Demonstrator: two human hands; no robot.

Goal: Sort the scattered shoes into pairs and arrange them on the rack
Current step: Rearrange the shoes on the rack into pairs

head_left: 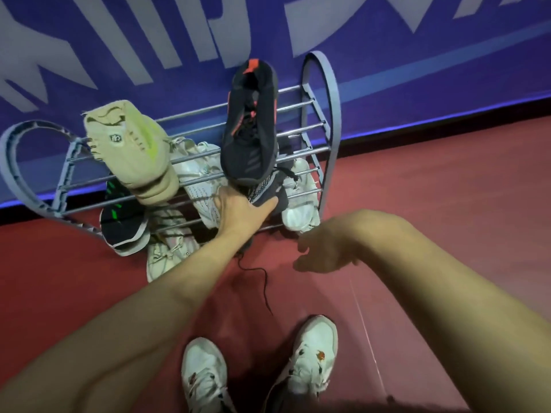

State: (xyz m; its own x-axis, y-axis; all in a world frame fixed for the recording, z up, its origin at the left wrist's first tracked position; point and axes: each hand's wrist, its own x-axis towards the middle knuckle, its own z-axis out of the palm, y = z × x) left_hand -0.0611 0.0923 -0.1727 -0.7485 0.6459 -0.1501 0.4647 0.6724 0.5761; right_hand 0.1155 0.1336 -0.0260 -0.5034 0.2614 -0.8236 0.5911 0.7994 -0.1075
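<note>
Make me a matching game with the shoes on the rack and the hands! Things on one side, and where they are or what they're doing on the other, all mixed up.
Things:
1. black shoe with red stripes
2. beige shoe
3. left hand
4. right hand

Places or states:
A. hangs over the red floor, holding nothing
B. lies on the top bars of the rack, on its right side
C. rests on a dark shoe with a speckled toe on a lower shelf
D. lies on the top bars, on the rack's left side

Pairs: 1-B, 2-D, 3-C, 4-A
</note>
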